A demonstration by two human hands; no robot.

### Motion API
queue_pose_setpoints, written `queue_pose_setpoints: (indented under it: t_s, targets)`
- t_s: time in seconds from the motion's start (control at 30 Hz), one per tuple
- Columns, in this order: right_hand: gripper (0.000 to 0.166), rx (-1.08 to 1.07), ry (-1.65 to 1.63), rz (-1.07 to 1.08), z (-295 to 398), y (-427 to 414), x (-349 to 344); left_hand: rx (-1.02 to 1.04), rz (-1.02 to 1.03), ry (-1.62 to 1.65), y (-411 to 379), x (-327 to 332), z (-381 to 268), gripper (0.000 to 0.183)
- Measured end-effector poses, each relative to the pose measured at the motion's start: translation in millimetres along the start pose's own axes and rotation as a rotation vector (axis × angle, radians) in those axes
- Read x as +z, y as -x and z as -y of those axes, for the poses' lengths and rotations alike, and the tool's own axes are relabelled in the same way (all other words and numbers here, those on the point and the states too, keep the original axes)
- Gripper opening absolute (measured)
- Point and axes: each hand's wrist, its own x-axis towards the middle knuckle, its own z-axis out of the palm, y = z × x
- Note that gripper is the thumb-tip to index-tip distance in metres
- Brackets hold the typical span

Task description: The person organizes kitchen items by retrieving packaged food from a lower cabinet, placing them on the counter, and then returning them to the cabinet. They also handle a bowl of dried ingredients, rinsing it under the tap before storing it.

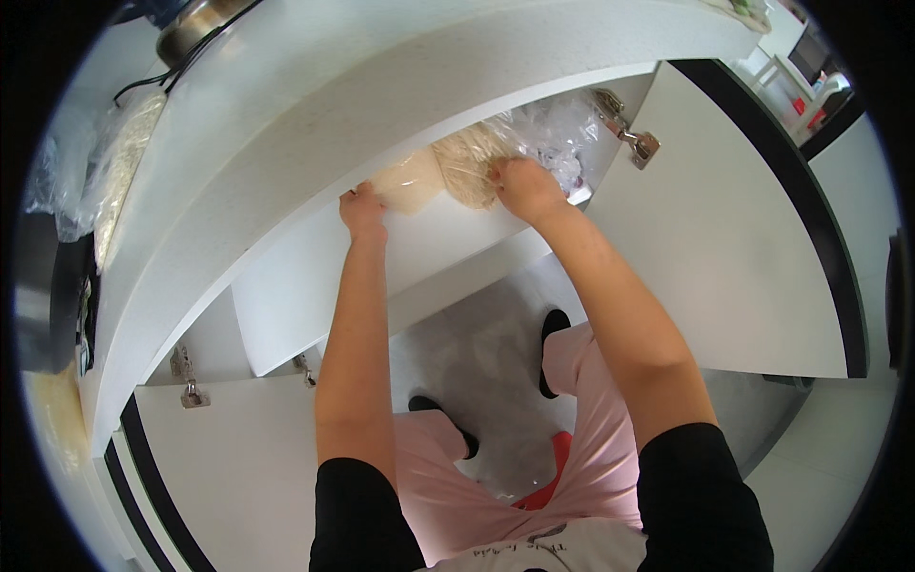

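Note:
Both hands reach under the countertop into an open white cabinet. My left hand (363, 209) is curled around the left edge of a pale cream, flat pack (411, 182) in shiny plastic wrap. Beside it on the white shelf (443, 236) lies a transparent bag of thin dried noodles (468, 161). My right hand (527, 189) pinches the right side of that noodle bag. Crumpled transparent plastic bags (561, 132) lie behind and to the right of this hand. The counter edge hides the rear of the packs.
White cabinet doors stand open at right (722, 236) and lower left (236, 457), with metal hinges (640, 146). The curved countertop (307, 136) overhangs the shelf. On it, at left, lie a bagged noodle pack (132, 171) and black cables (196, 53). A red object (547, 479) is below me.

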Motion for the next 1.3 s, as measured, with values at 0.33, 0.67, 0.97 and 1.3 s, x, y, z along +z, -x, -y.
queue_pose_setpoints:
  t_s: [0.33,0.67,0.97,1.3]
  targets:
    - [0.020,0.079,0.054,0.081,7,11,2,0.003,0.042,-0.197,-12,-8,-10,0.029]
    - [0.029,-0.013,0.181,0.131,34,38,-18,0.014,0.027,0.018,69,-23,21,0.074]
    - [0.030,-0.235,0.002,0.372,76,84,-39,0.046,0.178,0.078,199,-76,11,0.049]
    - [0.024,-0.660,-0.823,0.189,234,141,-253,0.783,-0.198,-0.129,240,-111,-57,0.037]
